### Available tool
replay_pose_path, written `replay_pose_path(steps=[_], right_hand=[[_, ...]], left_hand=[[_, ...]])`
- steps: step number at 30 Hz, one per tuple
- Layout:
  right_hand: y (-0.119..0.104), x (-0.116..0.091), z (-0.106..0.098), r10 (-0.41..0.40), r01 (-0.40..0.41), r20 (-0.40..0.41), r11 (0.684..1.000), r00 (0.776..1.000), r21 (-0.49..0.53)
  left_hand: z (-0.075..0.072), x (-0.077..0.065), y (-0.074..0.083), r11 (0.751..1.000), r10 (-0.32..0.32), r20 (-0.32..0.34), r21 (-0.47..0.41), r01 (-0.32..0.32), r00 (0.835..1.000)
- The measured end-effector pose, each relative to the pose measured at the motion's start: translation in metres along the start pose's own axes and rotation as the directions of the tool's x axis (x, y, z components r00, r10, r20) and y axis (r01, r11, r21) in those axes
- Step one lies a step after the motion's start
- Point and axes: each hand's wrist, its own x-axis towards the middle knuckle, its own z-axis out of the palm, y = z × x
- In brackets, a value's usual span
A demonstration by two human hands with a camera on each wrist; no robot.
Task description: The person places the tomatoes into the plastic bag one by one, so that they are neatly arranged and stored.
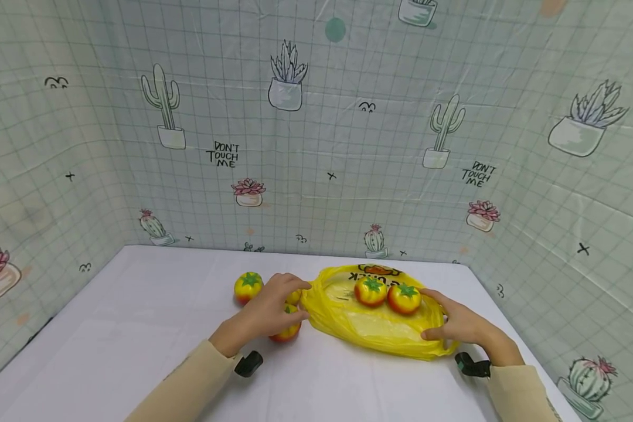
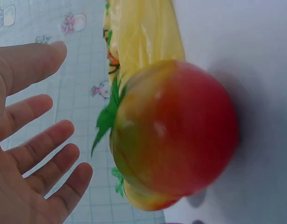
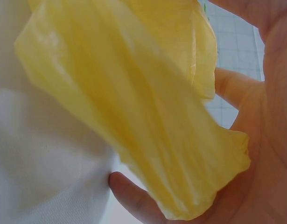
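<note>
A yellow plastic bag (image 1: pixel 364 325) lies spread on the table, with two red-and-yellow tomatoes (image 1: pixel 370 292) (image 1: pixel 404 299) resting side by side within its outline. My left hand (image 1: pixel 274 302) is at the bag's left end, fingers apart. In the left wrist view these fingers (image 2: pixel 45 142) hold nothing, and a tomato (image 2: pixel 180 130) with a green leafy top sits beside them. My right hand (image 1: pixel 466 322) reaches around the bag's right end, thumb and fingers spread. The right wrist view has the crumpled bag end (image 3: pixel 148 126) against that palm (image 3: pixel 260 158).
Left of the bag, a tomato (image 1: pixel 248 287) stands behind my left hand, another (image 1: pixel 286 328) lies under it, and a third (image 1: pixel 293 296) is mostly hidden by it. The white table (image 1: pixel 137 328) meets a patterned cloth wall (image 1: pixel 306 146) at the back and sides.
</note>
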Motion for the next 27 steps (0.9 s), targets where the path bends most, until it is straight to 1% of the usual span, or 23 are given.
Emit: replay_pose_path(steps=[3, 6, 7, 13, 17, 23, 27], right_hand=[[-0.001, -0.001, -0.001, -0.002, 0.002, -0.004, 1.000, 1.000, -0.009], [-0.001, -0.001, -0.001, -0.006, 0.006, 0.002, 1.000, 1.000, -0.008], [-0.001, -0.001, -0.001, -0.003, 0.003, 0.004, 1.000, 1.000, -0.003], [0.000, -0.002, 0.000, 0.009, -0.009, 0.013, 1.000, 1.000, 0.013], [0.001, -0.001, 0.000, 0.004, -0.004, 0.012, 1.000, 1.000, 0.009], [0.001, 0.000, -0.001, -0.011, 0.011, 0.005, 1.000, 1.000, -0.002], [0.001, 0.000, -0.001, -0.019, 0.019, 0.003, 1.000, 1.000, -0.015]], left_hand=[[-0.002, -0.003, -0.004, 1.000, -0.027, -0.029, -0.017, 0.026, 0.999], [-0.005, -0.005, -0.009, 0.999, -0.041, -0.050, -0.019, 0.040, 0.998], [-0.006, -0.006, -0.010, 0.999, -0.040, -0.057, -0.025, 0.038, 0.998], [-0.011, -0.010, -0.022, 1.000, -0.022, -0.125, 0.007, 0.023, 0.992], [-0.013, -0.012, -0.031, 0.999, -0.037, -0.158, 0.034, 0.042, 0.987], [-0.017, -0.013, -0.042, 0.996, -0.078, -0.201, 0.029, 0.086, 0.976], [-0.017, -0.014, -0.051, 0.991, -0.126, -0.204, 0.007, 0.130, 0.971]])
